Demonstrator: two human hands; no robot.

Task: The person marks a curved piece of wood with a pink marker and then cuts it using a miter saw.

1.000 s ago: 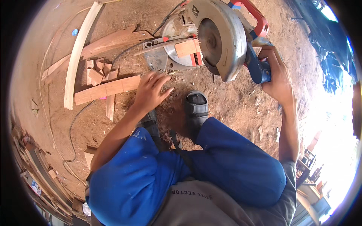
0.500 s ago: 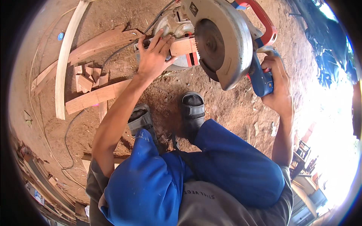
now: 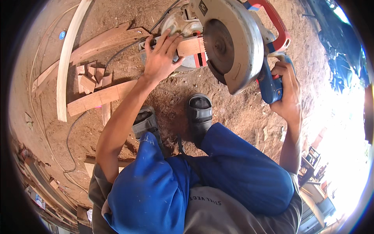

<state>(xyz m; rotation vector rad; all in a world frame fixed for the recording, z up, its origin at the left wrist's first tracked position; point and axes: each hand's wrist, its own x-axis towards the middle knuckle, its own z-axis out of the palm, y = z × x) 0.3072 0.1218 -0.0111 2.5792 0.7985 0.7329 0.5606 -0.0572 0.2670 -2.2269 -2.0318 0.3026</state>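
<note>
A grey circular saw [image 3: 233, 43] with a red and blue handle hangs above the sawdust-covered ground. My right hand [image 3: 286, 91] grips its blue handle. My left hand [image 3: 161, 54] rests with spread fingers on a short reddish wood piece [image 3: 190, 46] that lies on the saw's metal base plate, right beside the toothed blade [image 3: 219, 45]. My knees in blue trousers and my feet in grey sandals [image 3: 199, 113] are below the saw.
A long pale curved plank [image 3: 68, 62], reddish boards [image 3: 99, 97] and small offcut blocks [image 3: 89, 76] lie on the ground at the left. A black cable [image 3: 70, 136] snakes across the dirt. Dark blue sheeting [image 3: 343, 50] sits at the upper right.
My left hand left the board on the ground and rose to the wood piece at the saw's base. The saw stayed in my right hand and looms larger.
</note>
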